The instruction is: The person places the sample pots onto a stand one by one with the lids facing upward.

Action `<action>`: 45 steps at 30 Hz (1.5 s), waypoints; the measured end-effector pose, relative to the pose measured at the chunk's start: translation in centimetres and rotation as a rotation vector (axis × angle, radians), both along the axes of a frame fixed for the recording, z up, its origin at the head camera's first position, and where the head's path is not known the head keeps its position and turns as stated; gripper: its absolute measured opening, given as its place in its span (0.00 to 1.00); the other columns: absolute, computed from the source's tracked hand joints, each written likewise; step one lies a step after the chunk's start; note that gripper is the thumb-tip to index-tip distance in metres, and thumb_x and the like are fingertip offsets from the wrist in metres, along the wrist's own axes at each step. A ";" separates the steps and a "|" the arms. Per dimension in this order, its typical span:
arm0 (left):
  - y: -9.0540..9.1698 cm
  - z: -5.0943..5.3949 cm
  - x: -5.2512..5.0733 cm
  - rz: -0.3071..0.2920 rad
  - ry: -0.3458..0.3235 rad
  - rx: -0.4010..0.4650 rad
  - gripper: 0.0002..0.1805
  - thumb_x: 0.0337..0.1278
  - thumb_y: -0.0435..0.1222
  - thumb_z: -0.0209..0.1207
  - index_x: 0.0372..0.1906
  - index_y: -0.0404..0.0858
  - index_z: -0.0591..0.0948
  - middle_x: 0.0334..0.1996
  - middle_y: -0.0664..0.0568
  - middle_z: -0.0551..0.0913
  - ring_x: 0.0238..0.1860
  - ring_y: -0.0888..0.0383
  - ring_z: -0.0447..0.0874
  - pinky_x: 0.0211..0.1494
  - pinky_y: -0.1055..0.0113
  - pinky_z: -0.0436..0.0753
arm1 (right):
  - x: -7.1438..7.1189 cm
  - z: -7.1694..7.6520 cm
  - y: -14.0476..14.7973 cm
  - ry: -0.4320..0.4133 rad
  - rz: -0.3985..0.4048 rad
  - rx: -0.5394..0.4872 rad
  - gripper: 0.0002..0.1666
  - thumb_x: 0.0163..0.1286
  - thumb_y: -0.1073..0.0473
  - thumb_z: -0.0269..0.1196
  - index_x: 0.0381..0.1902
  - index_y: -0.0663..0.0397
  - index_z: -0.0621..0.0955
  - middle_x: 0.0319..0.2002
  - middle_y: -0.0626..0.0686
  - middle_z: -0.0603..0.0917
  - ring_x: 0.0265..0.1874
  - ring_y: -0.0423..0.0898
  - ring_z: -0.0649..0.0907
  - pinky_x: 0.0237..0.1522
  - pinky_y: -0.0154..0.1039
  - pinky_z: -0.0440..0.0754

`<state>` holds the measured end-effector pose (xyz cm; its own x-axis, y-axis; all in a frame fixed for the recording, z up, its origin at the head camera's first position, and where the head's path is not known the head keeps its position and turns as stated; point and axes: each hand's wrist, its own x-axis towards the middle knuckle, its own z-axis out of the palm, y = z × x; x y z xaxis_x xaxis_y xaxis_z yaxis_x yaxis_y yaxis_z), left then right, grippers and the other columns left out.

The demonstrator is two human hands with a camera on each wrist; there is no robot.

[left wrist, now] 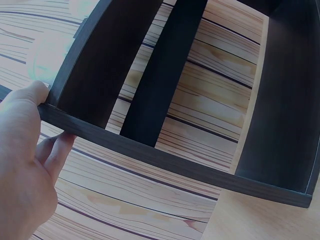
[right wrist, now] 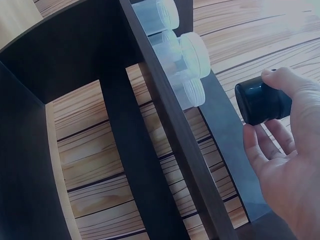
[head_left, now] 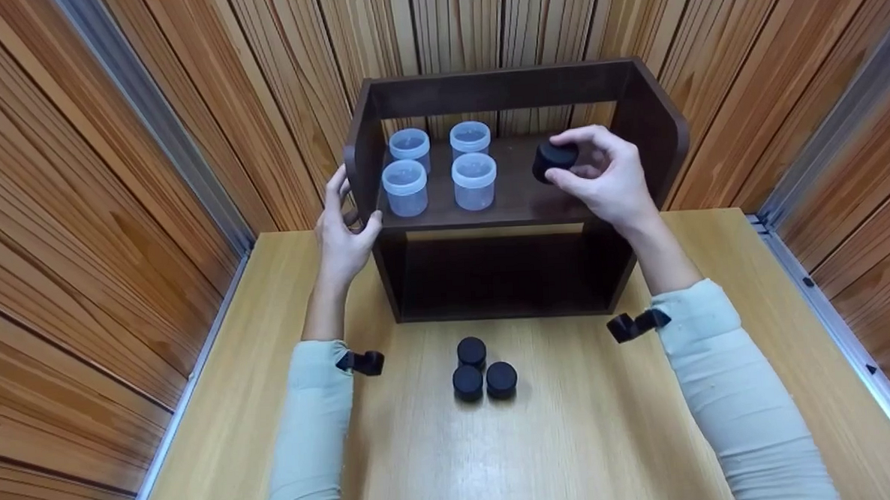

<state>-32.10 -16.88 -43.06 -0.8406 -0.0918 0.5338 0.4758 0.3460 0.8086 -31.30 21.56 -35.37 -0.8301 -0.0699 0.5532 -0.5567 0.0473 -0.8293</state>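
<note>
A dark brown two-tier shelf (head_left: 504, 221) stands on the table. My left hand (head_left: 345, 239) grips its left side panel, thumb at the front edge and fingers around the outside, as the left wrist view also shows. Over the right part of the upper board, my right hand (head_left: 605, 169) pinches a small black jar (head_left: 555, 159) between thumb and fingers. In the right wrist view this black jar (right wrist: 260, 102) looks glossy and hangs apart from the board. Several translucent plastic jars (head_left: 474, 182) stand in two rows on the left half of the upper board.
Three more black jars (head_left: 502, 379) stand close together on the wooden table (head_left: 558, 440) in front of the shelf. Wood-plank walls (head_left: 96, 182) with metal edge strips enclose the table behind and on both sides. The lower compartment (head_left: 495, 274) is dark inside.
</note>
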 end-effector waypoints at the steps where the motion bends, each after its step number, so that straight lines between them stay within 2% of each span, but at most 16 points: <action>1: 0.0 0.0 0.0 0.001 -0.001 -0.001 0.42 0.68 0.29 0.66 0.85 0.37 0.67 0.83 0.33 0.74 0.87 0.36 0.71 0.78 0.38 0.84 | -0.2 0.1 0.0 -0.002 -0.001 0.001 0.23 0.62 0.78 0.76 0.56 0.69 0.89 0.51 0.46 0.89 0.47 0.40 0.90 0.47 0.29 0.92; 7: 0.0 0.1 0.0 0.000 0.002 -0.006 0.42 0.68 0.29 0.66 0.85 0.37 0.67 0.83 0.35 0.74 0.87 0.37 0.71 0.77 0.38 0.85 | -1.5 0.7 -0.3 -0.013 -0.011 0.008 0.23 0.62 0.77 0.77 0.55 0.60 0.91 0.50 0.49 0.89 0.47 0.40 0.89 0.48 0.29 0.92; 15: 0.1 0.3 0.3 -0.007 -0.028 0.021 0.43 0.68 0.27 0.66 0.86 0.40 0.67 0.82 0.34 0.75 0.78 0.33 0.81 0.67 0.37 0.91 | -3.1 1.0 -0.5 -0.049 -0.046 0.034 0.23 0.63 0.76 0.77 0.56 0.62 0.91 0.46 0.43 0.91 0.44 0.37 0.90 0.48 0.28 0.91; 21: 0.1 0.2 0.3 -0.012 -0.018 0.014 0.42 0.69 0.27 0.66 0.86 0.38 0.66 0.83 0.34 0.74 0.84 0.35 0.75 0.75 0.38 0.86 | -4.5 1.3 -0.8 -0.079 -0.081 0.061 0.23 0.66 0.73 0.78 0.59 0.66 0.89 0.45 0.40 0.91 0.43 0.37 0.91 0.49 0.28 0.90; 28: 0.0 0.2 0.2 -0.011 -0.018 0.022 0.43 0.68 0.27 0.66 0.86 0.38 0.66 0.83 0.34 0.74 0.81 0.34 0.78 0.70 0.38 0.89 | -5.6 1.7 -1.5 -0.139 -0.106 0.105 0.24 0.67 0.70 0.77 0.61 0.67 0.88 0.45 0.42 0.88 0.45 0.38 0.89 0.51 0.28 0.88; 33: 0.1 0.0 0.1 -0.014 -0.010 0.028 0.42 0.67 0.27 0.66 0.85 0.38 0.67 0.82 0.34 0.75 0.79 0.34 0.80 0.68 0.38 0.90 | -6.4 1.2 -1.8 -0.183 -0.147 0.166 0.25 0.70 0.70 0.76 0.64 0.66 0.88 0.48 0.43 0.87 0.46 0.37 0.87 0.52 0.28 0.86; 38: 0.1 0.0 0.0 -0.016 -0.008 0.030 0.42 0.66 0.27 0.66 0.85 0.37 0.67 0.82 0.34 0.75 0.79 0.34 0.80 0.68 0.38 0.91 | -6.9 0.7 -1.9 -0.228 -0.183 0.206 0.24 0.71 0.70 0.75 0.65 0.63 0.89 0.54 0.50 0.89 0.48 0.37 0.87 0.55 0.28 0.85; 41: 0.1 0.1 0.1 -0.012 -0.014 0.029 0.43 0.66 0.28 0.66 0.85 0.38 0.67 0.81 0.34 0.76 0.75 0.33 0.84 0.66 0.40 0.92 | -7.2 0.6 -2.1 -0.263 -0.227 0.237 0.23 0.72 0.68 0.75 0.64 0.59 0.90 0.59 0.55 0.90 0.50 0.38 0.88 0.56 0.27 0.85; 45: 0.1 0.2 0.2 -0.009 -0.021 0.027 0.44 0.65 0.28 0.66 0.85 0.38 0.66 0.81 0.34 0.76 0.68 0.30 0.89 0.62 0.41 0.94 | -7.5 0.3 -2.4 -0.306 -0.285 0.284 0.22 0.74 0.65 0.75 0.64 0.54 0.91 0.64 0.60 0.90 0.56 0.44 0.90 0.60 0.30 0.85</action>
<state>-31.87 -16.74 -42.84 -0.8525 -0.0983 0.5134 0.4614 0.3199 0.8275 -38.80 19.17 -35.08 -0.9594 0.0704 0.2731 -0.2219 0.4094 -0.8850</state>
